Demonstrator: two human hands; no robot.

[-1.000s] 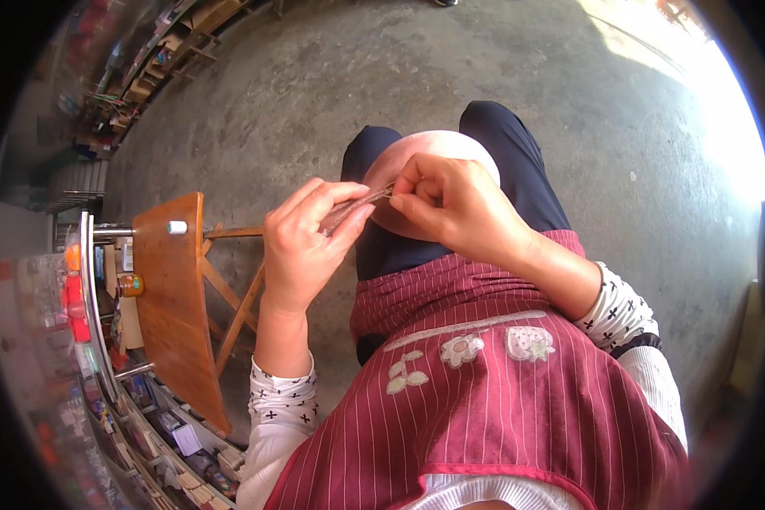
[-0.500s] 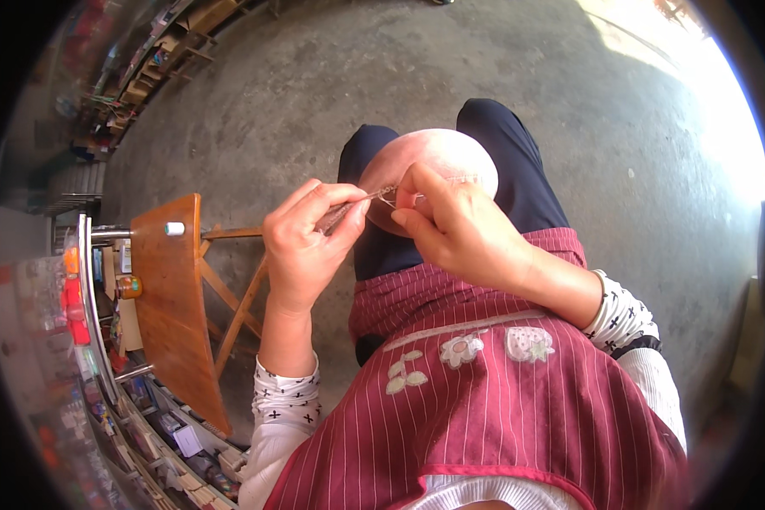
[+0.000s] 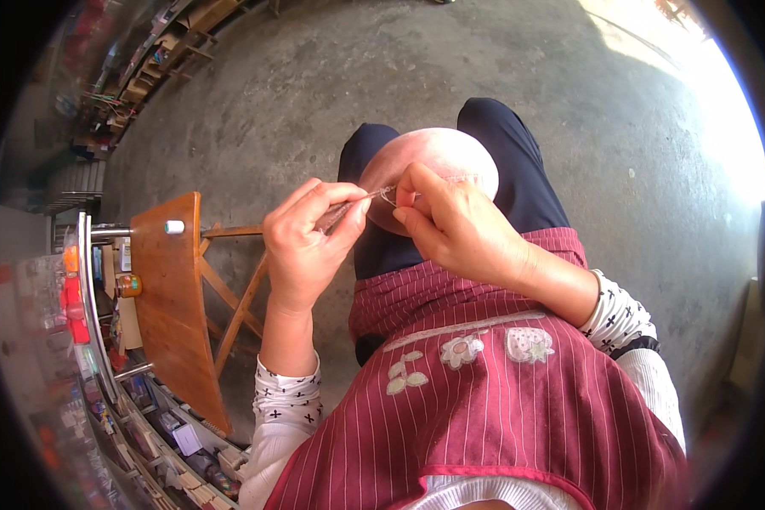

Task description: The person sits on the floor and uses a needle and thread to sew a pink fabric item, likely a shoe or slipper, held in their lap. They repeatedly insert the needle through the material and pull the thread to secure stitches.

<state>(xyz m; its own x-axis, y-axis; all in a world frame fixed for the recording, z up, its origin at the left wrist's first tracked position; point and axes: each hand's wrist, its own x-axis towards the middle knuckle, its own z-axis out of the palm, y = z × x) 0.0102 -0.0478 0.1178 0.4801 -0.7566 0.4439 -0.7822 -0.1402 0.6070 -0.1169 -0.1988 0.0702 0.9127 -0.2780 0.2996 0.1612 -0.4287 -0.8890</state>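
Note:
A smooth pink dome-shaped form (image 3: 438,146) rests on my lap between my knees. A pale, lace-like band (image 3: 463,178) runs across it, partly behind my right hand. In a pinch, my left hand (image 3: 306,234) grips a thin brown strip (image 3: 336,215), its narrow end pointing right across the dome's near left side. My right hand (image 3: 463,225) is closed at the fingertips just beside that end. A fine pale thread (image 3: 388,199) loops from the strip's tip to my right thumb. Whether a needle or hook is there is too small to tell.
To my left stands a brown wooden table (image 3: 166,314) with a small white spool (image 3: 174,227) on it. A jar with an orange lid (image 3: 129,286) is beyond its edge. Loaded shelves (image 3: 166,425) line the left side. Grey concrete floor (image 3: 289,76) lies ahead.
My right hand has shifted slightly, and the pale thread loop beside the strip's tip shows more openly. My left hand and the dome stay nearly in place.

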